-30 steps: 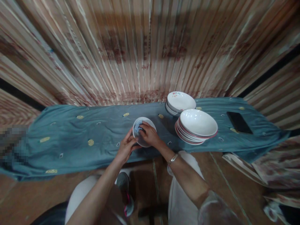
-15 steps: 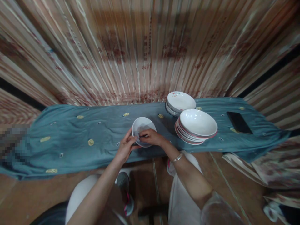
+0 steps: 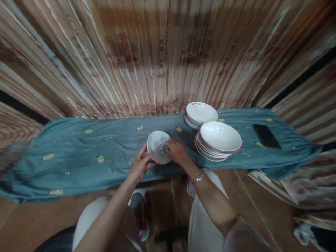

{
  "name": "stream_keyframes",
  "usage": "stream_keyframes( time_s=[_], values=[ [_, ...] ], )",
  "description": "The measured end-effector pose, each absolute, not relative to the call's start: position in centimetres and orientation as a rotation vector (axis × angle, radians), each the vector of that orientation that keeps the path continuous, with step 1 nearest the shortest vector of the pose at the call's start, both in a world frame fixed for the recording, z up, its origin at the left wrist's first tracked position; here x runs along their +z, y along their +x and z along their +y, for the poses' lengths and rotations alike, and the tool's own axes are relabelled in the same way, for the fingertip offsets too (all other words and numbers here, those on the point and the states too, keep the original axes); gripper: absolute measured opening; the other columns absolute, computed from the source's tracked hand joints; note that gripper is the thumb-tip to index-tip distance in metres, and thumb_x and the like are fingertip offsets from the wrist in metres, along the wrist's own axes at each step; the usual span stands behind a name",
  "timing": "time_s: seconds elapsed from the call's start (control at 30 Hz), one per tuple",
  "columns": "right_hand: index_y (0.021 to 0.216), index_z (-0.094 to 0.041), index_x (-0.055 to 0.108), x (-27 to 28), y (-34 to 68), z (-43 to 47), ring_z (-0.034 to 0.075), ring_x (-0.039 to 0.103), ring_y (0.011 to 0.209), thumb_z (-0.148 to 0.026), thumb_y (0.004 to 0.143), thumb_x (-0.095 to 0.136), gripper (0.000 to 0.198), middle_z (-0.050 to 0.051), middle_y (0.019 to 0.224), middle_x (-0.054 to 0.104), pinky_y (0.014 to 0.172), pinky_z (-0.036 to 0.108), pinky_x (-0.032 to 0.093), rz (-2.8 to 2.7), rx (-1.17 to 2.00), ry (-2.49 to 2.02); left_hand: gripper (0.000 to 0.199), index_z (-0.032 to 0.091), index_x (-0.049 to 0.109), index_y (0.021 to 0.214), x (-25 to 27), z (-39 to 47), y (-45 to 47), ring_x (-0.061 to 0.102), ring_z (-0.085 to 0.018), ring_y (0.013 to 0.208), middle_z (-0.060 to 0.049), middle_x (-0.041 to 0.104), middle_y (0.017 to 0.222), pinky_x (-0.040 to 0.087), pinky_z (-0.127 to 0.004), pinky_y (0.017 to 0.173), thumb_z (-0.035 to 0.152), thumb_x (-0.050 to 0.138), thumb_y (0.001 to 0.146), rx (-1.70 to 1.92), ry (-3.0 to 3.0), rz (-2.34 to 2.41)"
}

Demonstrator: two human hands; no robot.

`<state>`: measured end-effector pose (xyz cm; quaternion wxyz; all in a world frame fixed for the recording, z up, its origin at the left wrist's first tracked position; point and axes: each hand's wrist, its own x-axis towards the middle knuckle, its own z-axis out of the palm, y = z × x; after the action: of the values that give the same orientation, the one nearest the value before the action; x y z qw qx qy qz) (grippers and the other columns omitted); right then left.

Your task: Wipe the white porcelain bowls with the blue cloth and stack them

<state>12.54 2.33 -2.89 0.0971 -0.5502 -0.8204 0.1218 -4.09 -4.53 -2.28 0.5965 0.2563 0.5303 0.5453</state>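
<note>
My left hand (image 3: 140, 163) grips the left edge of a white bowl (image 3: 154, 140), thumb over the rim and fingers beneath. The bowl is tilted, its hollow facing me, over the front part of the cloth-covered table. My right hand (image 3: 176, 151) is at the bowl's right inner side with the fingers curled together. By its fingertips there is a small bluish patch (image 3: 163, 147); whether this is a printed pattern or something pinched, I cannot tell. A metal bracelet (image 3: 200, 176) circles the right wrist.
Right of my hands stands a stack of red-rimmed white bowls (image 3: 220, 136). Behind it is another stack of flower-printed dishes (image 3: 201, 112). A black phone (image 3: 266, 135) lies farther right on the teal cloth (image 3: 78, 150). A striped curtain (image 3: 157, 52) hangs close behind the table.
My right hand has moved from the bowl's middle to its right inner side, uncovering the bluish patch. My left hand keeps its hold on the rim, and the stacks stay put.
</note>
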Motion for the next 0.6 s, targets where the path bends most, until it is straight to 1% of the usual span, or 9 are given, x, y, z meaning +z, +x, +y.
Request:
stream_keyframes(
  time_s=[0.1, 0.2, 0.33, 0.47, 0.53, 0.6],
  values=[
    [0.099, -0.012, 0.067, -3.0, 12.0, 3.0, 0.024, 0.062, 0.103, -0.015, 0.091, 0.047, 0.021, 0.017, 0.109, 0.067, 0.088, 0.031, 0.047, -2.372, 0.255, -1.676, 0.082, 0.024, 0.047, 0.141, -2.4, -4.5, -4.1, 0.066, -0.016, 0.081, 0.002, 0.067, 0.079, 0.061, -0.033, 0.071, 0.024, 0.080, 0.065, 1.264, 0.593, 1.222],
    [0.101, -0.011, 0.066, -3.2, 11.6, 3.7, 0.024, 0.061, 0.105, -0.016, 0.093, 0.046, 0.021, 0.016, 0.109, 0.067, 0.092, 0.032, 0.046, -2.285, 0.236, -1.654, 0.080, 0.025, 0.048, 0.140, -2.5, -4.5, -4.2, 0.066, -0.016, 0.081, 0.002, 0.066, 0.079, 0.061, -0.034, 0.073, 0.023, 0.079, 0.066, 1.264, 0.597, 1.208],
    [0.102, -0.013, 0.065, -3.4, 11.4, 4.8, 0.022, 0.059, 0.108, -0.016, 0.092, 0.050, 0.018, 0.014, 0.113, 0.066, 0.097, 0.031, 0.044, -2.102, 0.358, -1.566, 0.078, 0.025, 0.049, 0.139, -2.5, -4.6, -4.1, 0.065, -0.015, 0.081, 0.003, 0.066, 0.079, 0.061, -0.034, 0.073, 0.021, 0.079, 0.066, 1.270, 0.581, 1.201],
    [0.104, -0.011, 0.065, -3.7, 11.2, 5.6, 0.021, 0.059, 0.110, -0.016, 0.090, 0.053, 0.019, 0.014, 0.110, 0.067, 0.100, 0.031, 0.042, -1.960, 0.498, -1.439, 0.080, 0.026, 0.049, 0.139, -2.6, -4.6, -4.0, 0.065, -0.016, 0.083, 0.002, 0.067, 0.080, 0.061, -0.034, 0.074, 0.021, 0.079, 0.065, 1.270, 0.589, 1.191],
    [0.107, -0.012, 0.065, -3.9, 10.8, 5.8, 0.021, 0.059, 0.112, -0.017, 0.089, 0.053, 0.022, 0.014, 0.114, 0.066, 0.102, 0.033, 0.042, -1.911, 0.555, -1.368, 0.079, 0.026, 0.050, 0.139, -2.6, -4.6, -4.1, 0.066, -0.016, 0.084, 0.002, 0.066, 0.079, 0.060, -0.034, 0.075, 0.021, 0.079, 0.065, 1.269, 0.599, 1.187],
    [0.111, -0.014, 0.064, -4.2, 10.4, 5.8, 0.021, 0.057, 0.117, -0.018, 0.089, 0.052, 0.025, 0.013, 0.122, 0.064, 0.104, 0.035, 0.041, -1.867, 0.616, -1.295, 0.078, 0.027, 0.050, 0.138, -2.7, -4.6, -4.1, 0.066, -0.016, 0.083, 0.003, 0.066, 0.077, 0.060, -0.034, 0.076, 0.022, 0.078, 0.066, 1.266, 0.607, 1.184]
  ],
)
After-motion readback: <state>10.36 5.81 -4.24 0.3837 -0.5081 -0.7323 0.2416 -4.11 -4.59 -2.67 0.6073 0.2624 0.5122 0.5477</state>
